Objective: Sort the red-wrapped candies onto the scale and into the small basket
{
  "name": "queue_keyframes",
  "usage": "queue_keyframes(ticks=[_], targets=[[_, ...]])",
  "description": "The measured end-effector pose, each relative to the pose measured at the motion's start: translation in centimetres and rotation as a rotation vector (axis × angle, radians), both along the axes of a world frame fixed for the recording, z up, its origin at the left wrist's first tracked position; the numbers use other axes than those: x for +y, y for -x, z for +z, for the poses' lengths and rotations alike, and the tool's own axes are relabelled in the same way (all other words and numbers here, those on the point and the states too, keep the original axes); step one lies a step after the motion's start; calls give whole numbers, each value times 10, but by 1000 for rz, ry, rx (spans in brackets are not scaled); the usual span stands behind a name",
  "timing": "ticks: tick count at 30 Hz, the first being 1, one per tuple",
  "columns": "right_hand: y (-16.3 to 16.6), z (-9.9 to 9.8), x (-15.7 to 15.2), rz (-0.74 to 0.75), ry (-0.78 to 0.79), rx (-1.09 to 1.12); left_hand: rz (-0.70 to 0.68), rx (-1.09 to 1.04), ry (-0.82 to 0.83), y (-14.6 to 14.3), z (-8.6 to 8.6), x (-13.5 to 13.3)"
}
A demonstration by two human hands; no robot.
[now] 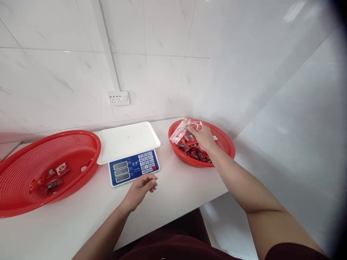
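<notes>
My right hand [202,135] is over the red basket [226,139] on the right. Its fingers are closed on a pink patterned plastic packet [180,130], which lies slanted across the basket's left rim. A red and white patterned piece shows beside the fingers. Many small red-wrapped packets [193,151] fill the bottom of this basket under the hand. My left hand [142,187] hovers in front of the scale's keypad, its fingers loosely curled together with nothing visible in them. The blue digital scale [134,168] carries a white pan [127,141] with nothing on it.
A larger red basket [78,139] stands at the left, holding several red packets [54,178]. Everything rests on a white table [173,195] against a tiled wall. A power socket [118,98] sits on the wall behind the scale. A smooth pale wall closes off the right side.
</notes>
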State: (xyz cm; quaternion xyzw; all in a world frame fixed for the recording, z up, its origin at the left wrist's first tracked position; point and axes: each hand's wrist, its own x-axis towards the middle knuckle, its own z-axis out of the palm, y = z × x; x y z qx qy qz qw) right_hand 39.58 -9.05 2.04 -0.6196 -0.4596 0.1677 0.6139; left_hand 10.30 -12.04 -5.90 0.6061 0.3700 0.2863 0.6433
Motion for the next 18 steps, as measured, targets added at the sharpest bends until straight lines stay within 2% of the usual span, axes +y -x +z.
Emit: queue_keyframes(ticks=[2,4,6,8,10,12,15,18], targets=[[19,1,-2,162,27,230,85,-72,-61,-12,14,7],[41,1,-6,308,101,349,186,-138,-133,-22,25,15],[62,-2,-12,421,174,373,216,-195,-172,-28,33,23],[79,-6,-18,518,221,343,172,-232,-158,-31,38,28],[92,-11,-20,578,244,297,152,-245,-127,-31,39,31],[102,-14,-21,609,255,290,189,-242,-114,-28,39,31],[112,-17,-21,632,250,386,258,-264,-104,-23,37,31],[119,-22,-20,636,267,505,269,-311,-75,-18,36,30]])
